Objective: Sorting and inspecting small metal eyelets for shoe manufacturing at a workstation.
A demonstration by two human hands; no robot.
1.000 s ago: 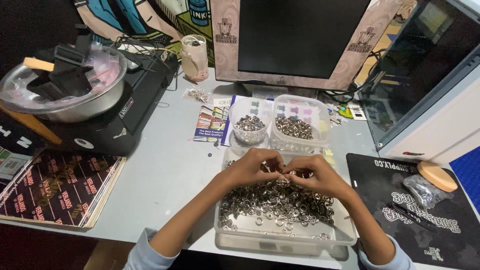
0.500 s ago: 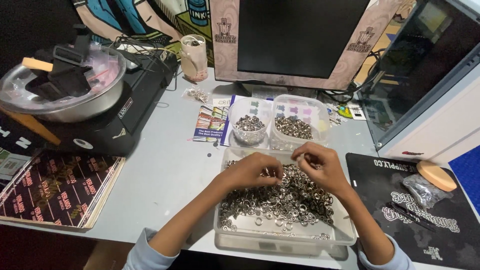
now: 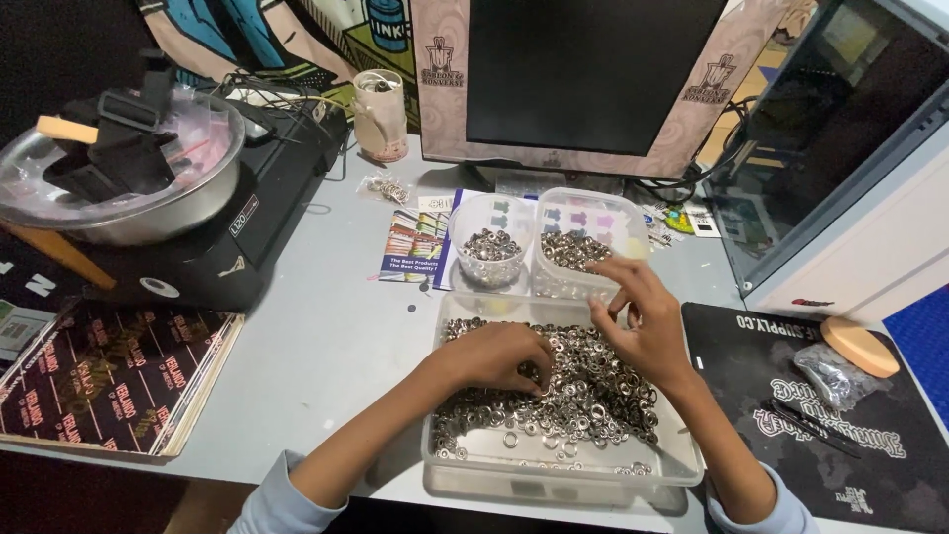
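Note:
A clear plastic tray [image 3: 554, 477] in front of me holds a heap of small metal rings [image 3: 593, 400]. My left hand [image 3: 497, 356] rests on the heap at the tray's middle, fingers curled down into the rings, fingertips hidden. My right hand [image 3: 645, 318] is raised over the tray's far edge. Its fingers are spread and the index finger points at a rectangular clear tub [image 3: 635, 225] of rings just behind the tray. A round clear tub [image 3: 461, 222] with more rings stands left of that one.
A monitor [image 3: 593, 69] stands behind the tubs, with a computer case [image 3: 850, 148] at the right. A black machine with a metal bowl [image 3: 129, 183] fills the left side. Also here: dark printed cards [image 3: 99, 381], a leaflet [image 3: 410, 247], a black mat [image 3: 870, 435], a small bag [image 3: 835, 371].
My hands were together over the tray's middle. My right hand has since lifted away toward the rectangular tub, and my left hand has dropped onto the rings.

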